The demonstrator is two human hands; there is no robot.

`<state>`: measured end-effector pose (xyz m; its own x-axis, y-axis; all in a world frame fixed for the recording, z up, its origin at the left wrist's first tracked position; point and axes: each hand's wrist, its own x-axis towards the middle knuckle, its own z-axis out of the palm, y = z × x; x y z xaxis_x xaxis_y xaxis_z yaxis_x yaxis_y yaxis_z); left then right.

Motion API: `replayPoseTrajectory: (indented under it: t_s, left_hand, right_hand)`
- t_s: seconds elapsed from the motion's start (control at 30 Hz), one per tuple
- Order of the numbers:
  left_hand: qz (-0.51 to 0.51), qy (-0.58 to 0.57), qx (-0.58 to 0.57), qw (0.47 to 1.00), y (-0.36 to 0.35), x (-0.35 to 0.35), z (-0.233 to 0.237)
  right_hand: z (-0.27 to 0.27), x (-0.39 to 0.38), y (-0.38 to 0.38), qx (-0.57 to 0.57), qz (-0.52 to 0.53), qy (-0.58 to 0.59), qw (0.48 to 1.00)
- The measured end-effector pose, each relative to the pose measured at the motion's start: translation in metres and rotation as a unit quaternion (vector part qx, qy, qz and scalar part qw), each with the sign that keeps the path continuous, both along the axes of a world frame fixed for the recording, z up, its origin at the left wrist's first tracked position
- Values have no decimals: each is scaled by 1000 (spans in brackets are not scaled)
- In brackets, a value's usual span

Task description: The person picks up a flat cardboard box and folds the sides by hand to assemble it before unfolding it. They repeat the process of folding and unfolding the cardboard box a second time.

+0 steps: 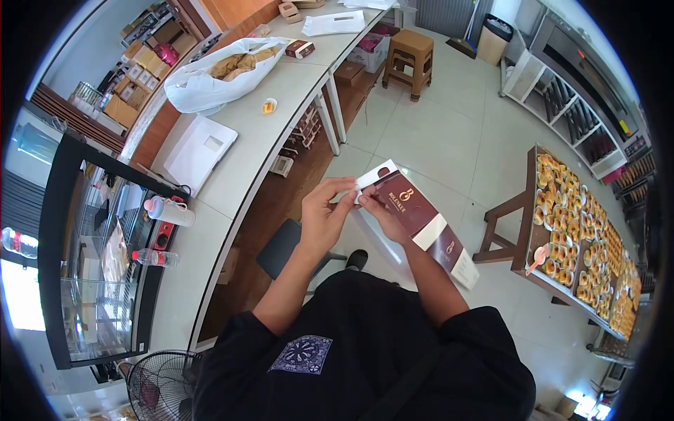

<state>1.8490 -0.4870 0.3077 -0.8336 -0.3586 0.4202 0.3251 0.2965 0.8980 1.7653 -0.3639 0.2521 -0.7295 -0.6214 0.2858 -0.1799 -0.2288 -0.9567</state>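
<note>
A flat, partly unfolded cardboard box (413, 203), maroon and cream with a gold logo, hangs in front of my body, slanting down to the right. The fingers of my left hand (324, 210) pinch at its upper left end, near a white flap with a cut-out hole. Beside them, the fingers and thumb of my right hand (385, 214) close on the same end. The two hands nearly touch there. A clear plastic panel (379, 237) shows below the box, partly hidden by my right wrist.
On the left counter (270, 116) lie a white plastic bag (228, 74), a white flat tray (200, 151), a small pastry (269, 106) and bottles by a glass display case (105, 259). A table with several trays of pastries (576, 231) stands right. A stool (411, 59) stands ahead.
</note>
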Motion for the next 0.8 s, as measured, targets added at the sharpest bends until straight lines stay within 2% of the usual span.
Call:
replayPoseTrajectory:
  t_s: [0.07, 0.1, 0.2, 0.23, 0.33, 0.37, 0.47, 0.5, 0.6, 0.63, 0.73, 0.77, 0.8]
  left_hand:
    - [22, 3, -33, 999, 2, 2, -7]
    - [31, 5, -49, 998, 3, 2, -10]
    - [100, -32, -103, 989, 18, 2, -7]
    - [105, -28, -134, 985, 19, 1, -13]
    - [103, -21, -204, 973, 17, -3, -44]
    - [95, -22, -212, 972, 19, -3, -50]
    - [101, -46, -236, 965, 31, -1, -69]
    - [108, -57, -245, 962, 35, 0, -73]
    - [87, -61, -305, 946, 56, 6, -73]
    - [36, -67, -290, 954, 61, 9, -68]
    - [-55, -37, -115, 991, 44, 15, -83]
    - [-23, -25, -117, 993, 29, 15, -87]
    - [55, -27, -114, 992, 13, 15, -90]
  right_hand:
    - [-3, -5, 4, 8, 61, -8, 998]
    - [-5, -6, 3, 27, 58, 8, 998]
    - [0, 17, -5, -6, -12, -221, 975]
    - [-18, 14, -8, 78, -62, -99, 990]
    - [-39, 15, -7, 49, -133, -73, 987]
    - [-42, 14, -1, 86, -102, -93, 987]
    - [-35, 25, 3, -95, -229, -158, 956]
    - [-28, 28, 13, -91, -231, -191, 950]
    - [-32, 17, 25, -118, -295, -168, 933]
    - [-41, 7, 31, -99, -316, -168, 929]
    - [-39, -17, 71, -51, -171, -205, 962]
    - [-25, -19, 86, -44, -81, -244, 965]
    - [-17, -20, 98, -67, -34, -266, 961]
